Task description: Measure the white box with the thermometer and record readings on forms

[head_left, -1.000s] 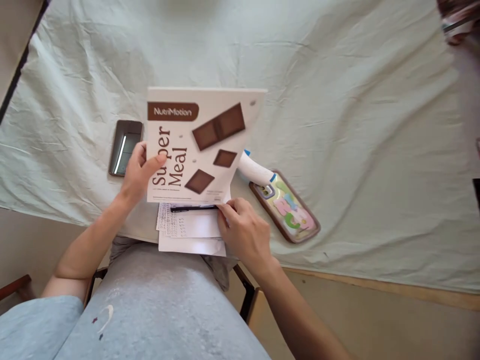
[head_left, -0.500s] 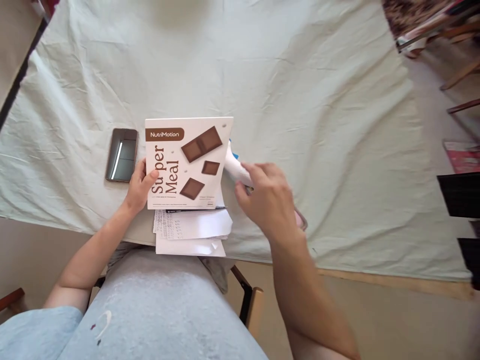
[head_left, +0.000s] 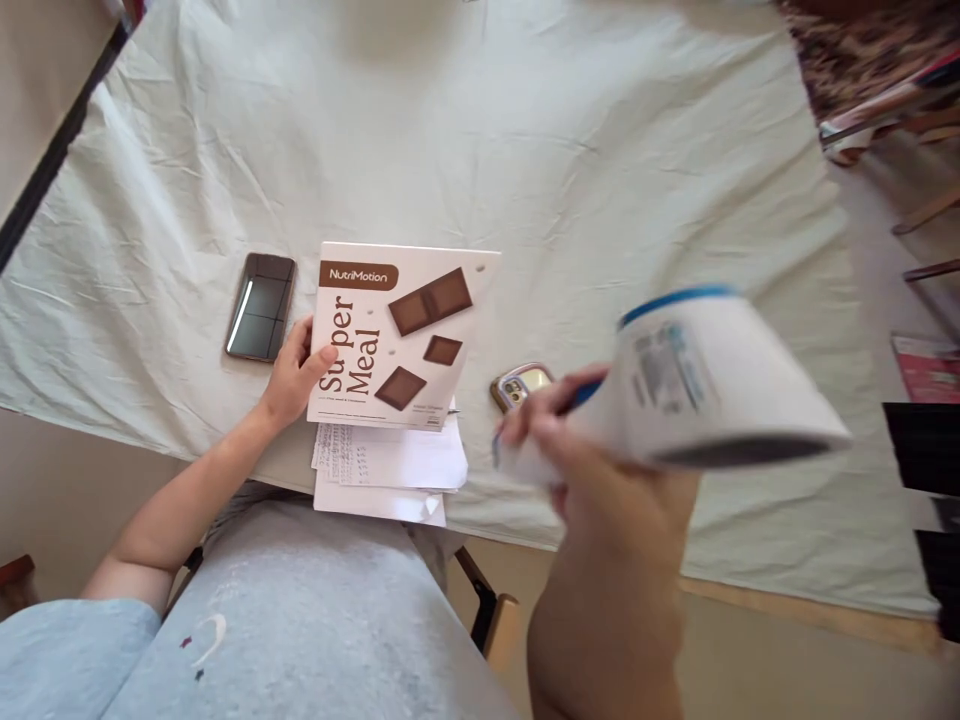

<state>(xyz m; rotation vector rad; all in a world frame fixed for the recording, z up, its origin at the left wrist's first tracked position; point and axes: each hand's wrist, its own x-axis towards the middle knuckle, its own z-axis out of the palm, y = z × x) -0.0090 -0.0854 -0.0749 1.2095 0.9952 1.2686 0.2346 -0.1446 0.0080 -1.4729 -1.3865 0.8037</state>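
Presently handheld device (head_left: 712, 375), white and blue, motion-blurred with my right hand (head_left: 566, 445); label unreadable. Cased phone (head_left: 516, 388) mostly hidden behind that hand; fingertips of my left hand (head_left: 294, 378) out of sight behind box (head_left: 442, 345). Count: one device, one box, two phones; several papers (head_left: 405, 460), number unclear. Right fingers curled round device's handle, between 3 and 4 o'clock of box; left pinch box's 9 o'clock edge. Device's long axis roughly 9-to-3, wide head toward 3. Dark phone (head_left: 260, 306) at 9 of box, papers at 6.
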